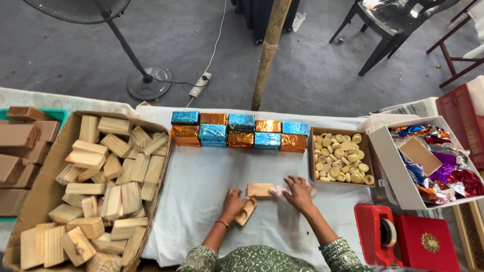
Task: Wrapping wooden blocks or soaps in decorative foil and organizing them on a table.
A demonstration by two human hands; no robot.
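My left hand (233, 202) rests on a small wooden tray piece (247, 211) lying on the white tablecloth (196, 186). My right hand (297, 192) presses on a sheet of clear plastic wrap (279, 192) beside a plain wooden block (259, 190). The block lies between my two hands, touching the tray piece. Behind them stands a double row of blocks wrapped in shiny blue and orange foil (238, 130).
A big cardboard box (55, 166) of bare wooden blocks fills the left. A small box of round pale discs (340, 157) sits right of the foil row. A white box of coloured foil sheets (433, 161), a red tape dispenser (378, 234) and a red box (426, 243) stand at right.
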